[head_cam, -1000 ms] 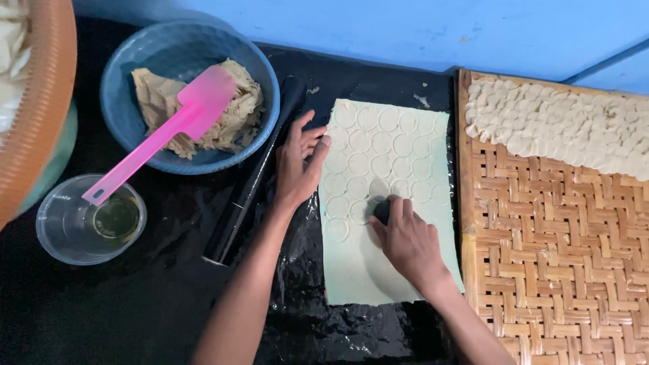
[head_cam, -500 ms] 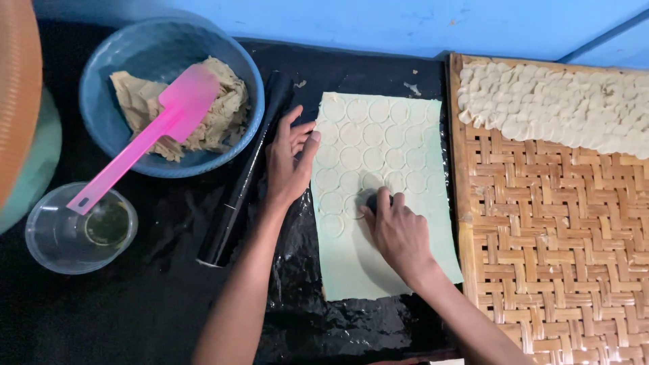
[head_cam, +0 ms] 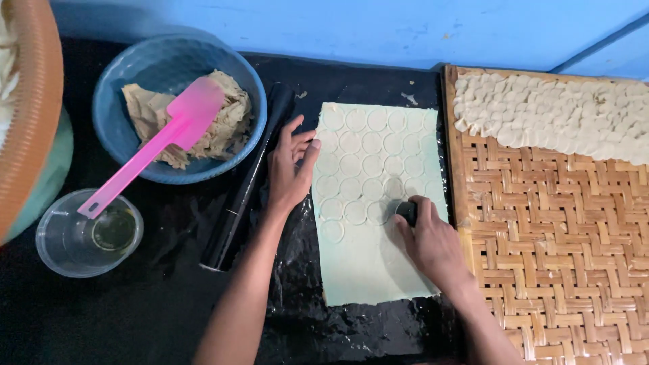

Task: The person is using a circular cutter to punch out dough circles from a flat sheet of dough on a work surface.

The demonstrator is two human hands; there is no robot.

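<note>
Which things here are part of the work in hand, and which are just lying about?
In use:
- dough sheet, scored with circles
- small dark round cutter, pressed by the right hand
- left hand, steadying the sheet's edge
- woven tray holding cut dough rounds

Lying about:
- blue bowl with pink spatula
- black rolling pin
- clear cup

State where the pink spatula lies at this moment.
In the head view, upper left: the pink spatula rests its blade in the blue bowl, its handle reaching over the clear cup.

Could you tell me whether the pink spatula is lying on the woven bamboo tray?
No, the pink spatula rests in the blue bowl, far left of the woven tray.
</note>
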